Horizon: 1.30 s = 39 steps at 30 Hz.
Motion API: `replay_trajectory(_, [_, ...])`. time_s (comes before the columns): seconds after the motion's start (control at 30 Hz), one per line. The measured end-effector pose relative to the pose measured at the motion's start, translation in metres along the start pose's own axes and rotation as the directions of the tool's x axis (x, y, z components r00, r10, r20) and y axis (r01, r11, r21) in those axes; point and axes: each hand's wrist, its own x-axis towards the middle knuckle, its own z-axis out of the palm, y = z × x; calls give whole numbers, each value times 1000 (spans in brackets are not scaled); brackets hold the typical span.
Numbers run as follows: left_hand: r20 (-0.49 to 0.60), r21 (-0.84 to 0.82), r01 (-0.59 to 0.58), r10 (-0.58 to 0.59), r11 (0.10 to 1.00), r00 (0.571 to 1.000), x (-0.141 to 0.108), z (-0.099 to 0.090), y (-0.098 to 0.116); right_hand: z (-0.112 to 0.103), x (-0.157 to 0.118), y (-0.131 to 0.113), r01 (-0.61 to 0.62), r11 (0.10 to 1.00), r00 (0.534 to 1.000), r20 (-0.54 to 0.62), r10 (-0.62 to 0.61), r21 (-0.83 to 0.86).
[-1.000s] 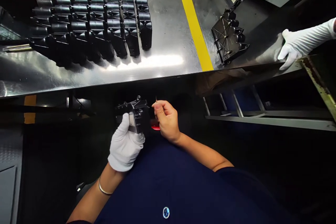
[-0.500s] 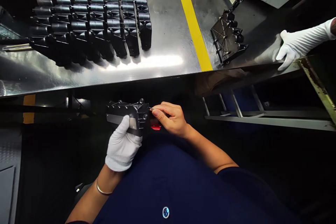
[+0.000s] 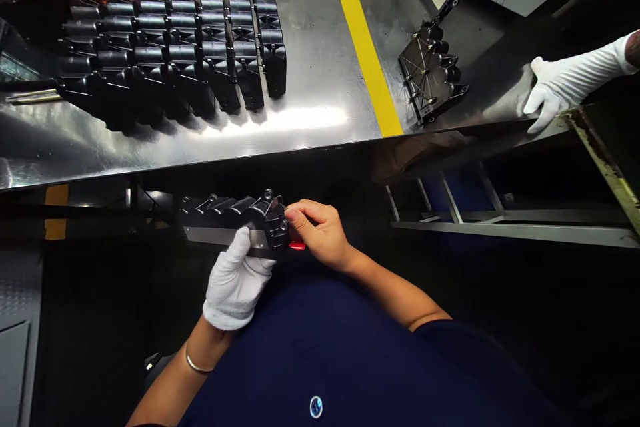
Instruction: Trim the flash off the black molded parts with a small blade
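My white-gloved left hand (image 3: pixel 236 283) grips a long black plastic part (image 3: pixel 230 210) with a metal strip (image 3: pixel 220 235) along its side, holding it lengthwise in front of my body. My bare right hand (image 3: pixel 320 233) pinches a small tool at the part's right end, and the tool's thin tip touches that end. A red piece (image 3: pixel 297 245) shows below my fingers and looks like the tool's grip, though most of it is hidden. Both hands are below the table edge, near my dark blue shirt (image 3: pixel 320 360).
A steel table (image 3: pixel 320 60) holds rows of black parts (image 3: pixel 175 60) and another black part (image 3: pixel 430 73) beyond a yellow line (image 3: pixel 363 40). A co-worker's gloved hand (image 3: pixel 547 97) rests on the table's edge at right. A metal frame (image 3: pixel 505 233) stands below.
The black part has swung from a short, end-on view to lying lengthwise, its far end pointing left. My right hand has lowered, and the tool's tip has moved onto the part's right end.
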Motion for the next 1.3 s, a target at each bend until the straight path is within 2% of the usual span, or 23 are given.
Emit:
replay_trajectory(0.1, [97,-71,79,-72,994,993,2,-2,-1,11,-4,1,-4,1000,990,-141,7,18])
replay_trajectory(0.2, [180,-128,177,-153,976,972,4,-4,0,19,-7,4,-3,1000,977,-213,6,18])
replay_trajectory(0.27, [198,-151,210,-179,966,964,4,-5,2,19,-6,5,-27,999,972,-232,31,20])
replay_trajectory(0.37, [160,-182,224,-196,957,968,3,-6,5,11,-1,6,-55,998,965,-255,55,7])
replay_trajectory(0.47, [91,-195,199,-185,960,979,2,-5,9,-4,5,4,4,997,982,-188,-18,-72])
replay_trajectory(0.53, [63,-199,184,-175,963,983,2,-5,12,-14,9,1,133,980,987,-72,-144,-146])
replay_trajectory(0.63, [1,-195,166,-169,967,986,2,-2,15,-27,13,-3,351,909,935,139,-326,-226])
replay_trajectory(0.73, [-112,-182,131,-153,974,982,1,2,16,-34,16,-6,453,852,885,250,-394,-262])
replay_trajectory(0.83, [-204,-181,101,-138,978,969,-1,8,16,-36,17,-5,457,840,882,268,-387,-293])
replay_trajectory(1.03, [-284,-182,63,-114,981,952,-1,13,14,-36,17,-2,440,841,892,265,-367,-315])
replay_trajectory(1.3, [-232,-132,74,-104,988,967,-1,9,12,-36,17,-4,452,838,886,267,-380,-305])
